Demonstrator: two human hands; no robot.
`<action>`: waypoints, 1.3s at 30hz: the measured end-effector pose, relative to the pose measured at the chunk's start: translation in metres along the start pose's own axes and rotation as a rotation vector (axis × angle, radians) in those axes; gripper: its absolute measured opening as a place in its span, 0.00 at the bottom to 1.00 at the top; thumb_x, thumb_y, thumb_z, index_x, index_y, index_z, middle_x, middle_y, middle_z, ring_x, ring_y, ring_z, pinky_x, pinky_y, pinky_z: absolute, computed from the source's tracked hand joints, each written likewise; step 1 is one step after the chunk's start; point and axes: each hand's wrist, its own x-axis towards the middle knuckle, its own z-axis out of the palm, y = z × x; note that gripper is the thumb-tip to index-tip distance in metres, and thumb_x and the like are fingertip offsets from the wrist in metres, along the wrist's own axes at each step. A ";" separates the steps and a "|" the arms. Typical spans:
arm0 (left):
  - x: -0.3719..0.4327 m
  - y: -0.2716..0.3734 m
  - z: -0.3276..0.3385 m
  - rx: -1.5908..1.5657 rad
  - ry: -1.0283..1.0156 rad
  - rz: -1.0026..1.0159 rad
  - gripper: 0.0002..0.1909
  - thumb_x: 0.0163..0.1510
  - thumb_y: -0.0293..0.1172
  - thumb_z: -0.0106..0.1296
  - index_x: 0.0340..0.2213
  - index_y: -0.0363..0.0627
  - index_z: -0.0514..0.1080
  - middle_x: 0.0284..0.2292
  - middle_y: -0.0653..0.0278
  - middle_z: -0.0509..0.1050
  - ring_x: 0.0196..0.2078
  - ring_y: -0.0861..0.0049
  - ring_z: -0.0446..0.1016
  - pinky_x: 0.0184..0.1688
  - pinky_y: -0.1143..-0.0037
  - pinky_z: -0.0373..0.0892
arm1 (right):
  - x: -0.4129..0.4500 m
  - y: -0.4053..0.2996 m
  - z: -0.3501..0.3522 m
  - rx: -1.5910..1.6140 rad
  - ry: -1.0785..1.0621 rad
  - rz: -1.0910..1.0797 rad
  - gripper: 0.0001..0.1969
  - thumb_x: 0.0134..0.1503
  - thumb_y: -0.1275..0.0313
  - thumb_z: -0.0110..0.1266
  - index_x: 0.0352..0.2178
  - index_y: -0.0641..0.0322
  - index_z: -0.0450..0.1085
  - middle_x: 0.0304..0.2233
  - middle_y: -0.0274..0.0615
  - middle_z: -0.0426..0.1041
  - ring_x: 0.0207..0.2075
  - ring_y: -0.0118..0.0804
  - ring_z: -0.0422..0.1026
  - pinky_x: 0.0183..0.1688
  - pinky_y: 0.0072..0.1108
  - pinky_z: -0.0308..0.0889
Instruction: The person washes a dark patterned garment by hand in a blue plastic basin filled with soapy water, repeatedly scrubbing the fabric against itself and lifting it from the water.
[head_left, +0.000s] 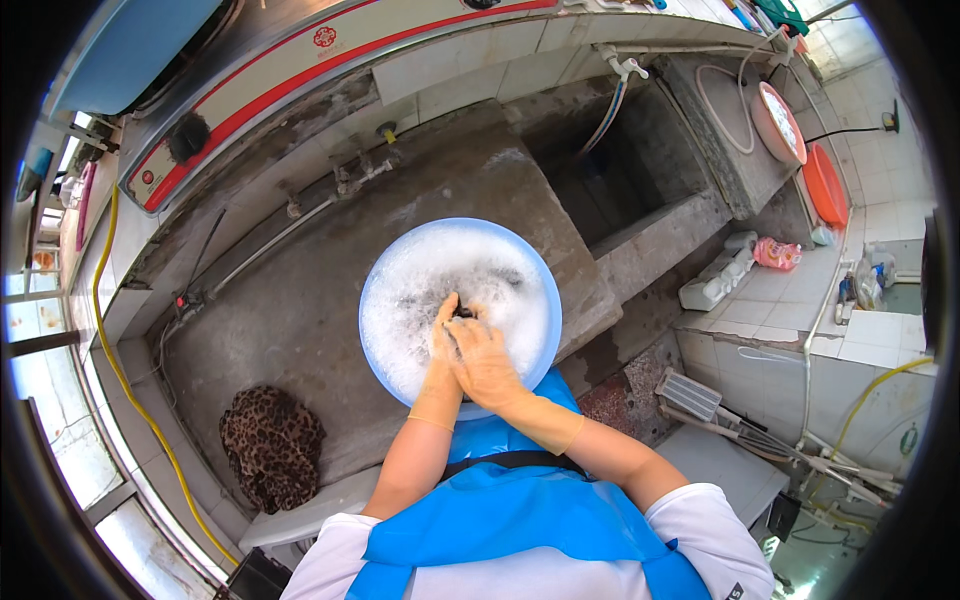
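Note:
A round light-blue plastic basin (556, 307) full of white suds (420, 277) stands before me on a grey concrete slab. Over the middle of it, my left hand (444, 349) and my right hand (486, 360), both in thin yellowish gloves, are pressed together. Between them they grip a dark, wet item (465, 310), probably cloth. Most of it is hidden by fingers and foam. The right hand lies partly across the left. A bunched leopard-print fabric piece (270, 450) rests on the slab to the left of the basin.
Behind the basin, a tap (346, 182) and pipe run along the tiled wall. A deep concrete sink (645, 240) with a hose is at the right. Farther right are an orange basin (825, 184), a pink bag (777, 253) and a mop (690, 394). A yellow hose (139, 405) runs at left.

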 end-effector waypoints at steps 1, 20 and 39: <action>0.008 0.003 -0.024 -0.011 -0.004 0.031 0.13 0.52 0.38 0.43 0.28 0.41 0.72 0.30 0.57 0.75 0.36 0.62 0.72 0.39 0.66 0.69 | 0.001 -0.010 0.003 -0.015 -0.006 -0.072 0.15 0.54 0.69 0.44 0.41 0.67 0.66 0.42 0.61 0.66 0.42 0.59 0.67 0.46 0.36 0.62; -0.015 -0.019 0.030 0.011 0.126 0.314 0.18 0.59 0.40 0.35 0.44 0.38 0.62 0.40 0.57 0.68 0.43 0.70 0.67 0.48 0.70 0.64 | 0.007 -0.001 -0.025 -0.027 -0.269 0.206 0.22 0.49 0.59 0.53 0.44 0.59 0.67 0.45 0.55 0.65 0.45 0.56 0.63 0.46 0.37 0.63; -0.042 -0.007 0.060 1.121 0.436 0.163 0.16 0.51 0.38 0.44 0.34 0.40 0.74 0.33 0.56 0.74 0.34 0.69 0.73 0.36 0.73 0.68 | 0.040 0.051 -0.030 0.446 -0.489 0.361 0.34 0.49 0.54 0.56 0.53 0.64 0.59 0.45 0.55 0.69 0.47 0.47 0.67 0.49 0.31 0.61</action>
